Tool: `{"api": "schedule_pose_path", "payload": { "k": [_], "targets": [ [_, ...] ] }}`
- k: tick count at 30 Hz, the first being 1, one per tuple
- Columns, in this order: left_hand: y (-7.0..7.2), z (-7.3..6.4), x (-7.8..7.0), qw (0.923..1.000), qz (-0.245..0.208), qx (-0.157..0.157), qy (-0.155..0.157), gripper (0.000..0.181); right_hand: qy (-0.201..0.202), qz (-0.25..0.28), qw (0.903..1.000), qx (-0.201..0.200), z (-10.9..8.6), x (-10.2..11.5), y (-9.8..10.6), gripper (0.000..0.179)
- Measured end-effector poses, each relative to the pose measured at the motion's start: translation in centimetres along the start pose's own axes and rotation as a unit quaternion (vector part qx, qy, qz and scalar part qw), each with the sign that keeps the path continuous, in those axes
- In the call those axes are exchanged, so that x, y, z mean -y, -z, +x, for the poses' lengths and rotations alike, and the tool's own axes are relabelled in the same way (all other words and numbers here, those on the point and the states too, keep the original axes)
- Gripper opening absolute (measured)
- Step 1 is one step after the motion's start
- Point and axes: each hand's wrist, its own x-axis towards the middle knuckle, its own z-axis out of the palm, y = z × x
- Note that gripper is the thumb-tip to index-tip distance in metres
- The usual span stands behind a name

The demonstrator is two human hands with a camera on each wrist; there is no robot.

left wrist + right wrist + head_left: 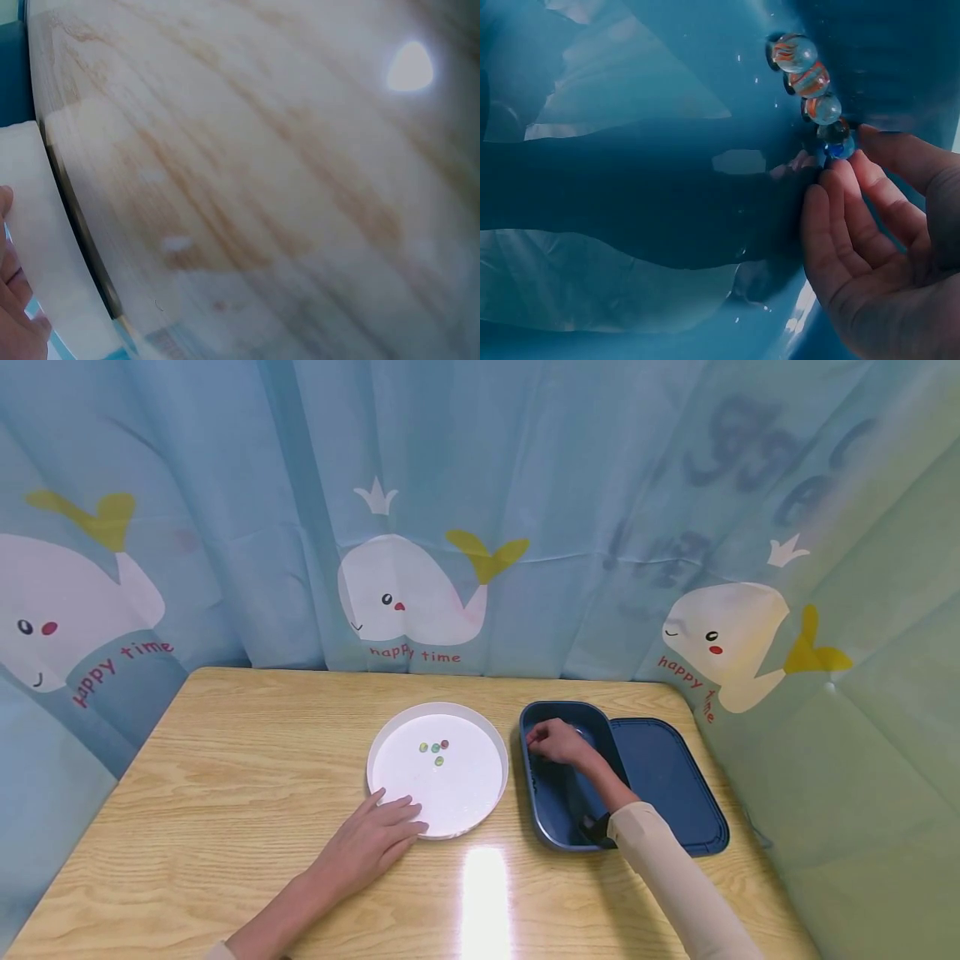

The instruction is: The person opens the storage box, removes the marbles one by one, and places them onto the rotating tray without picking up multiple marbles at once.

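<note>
My right hand (pixel 561 743) reaches into a dark blue rectangular box (pixel 551 806) near its left wall. In the right wrist view, thumb and fingertips pinch a blue glass marble (pixel 841 146) at the end of a row of marbles. Orange-and-clear marbles (pixel 810 78) lie along the box wall beyond it. My left hand (pixel 367 847) lies with fingers spread over the near-left rim of a round white tray (pixel 461 802). Several small greenish and reddish marbles (pixel 436 748) sit in that tray. The left wrist view shows only fingers (pixel 15 300) at the tray's outer wall.
A dark blue lid (pixel 667 781) lies flat to the right of the box, touching or partly under its edge. All stand on a wood-grain table (pixel 247 760). A blue curtain (pixel 585 568) with whale prints hangs behind the table and along its sides.
</note>
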Motion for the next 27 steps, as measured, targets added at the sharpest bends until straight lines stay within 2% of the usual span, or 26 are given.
{"api": "schedule_pose_path", "payload": {
  "k": [17, 27],
  "targets": [
    [0.1, 0.0, 0.0, 1.0, 0.005, 0.007, -0.001, 0.022, 0.001, -0.019, 0.9998, -0.006, -0.1, 0.1, -0.1, 0.01],
    [0.1, 0.0, 0.0, 0.9999, 0.01, 0.011, 0.0, 0.022, -0.025, 0.011, 0.9993, -0.023, -0.5, 0.6, 0.8, 0.016]
  ]
}}
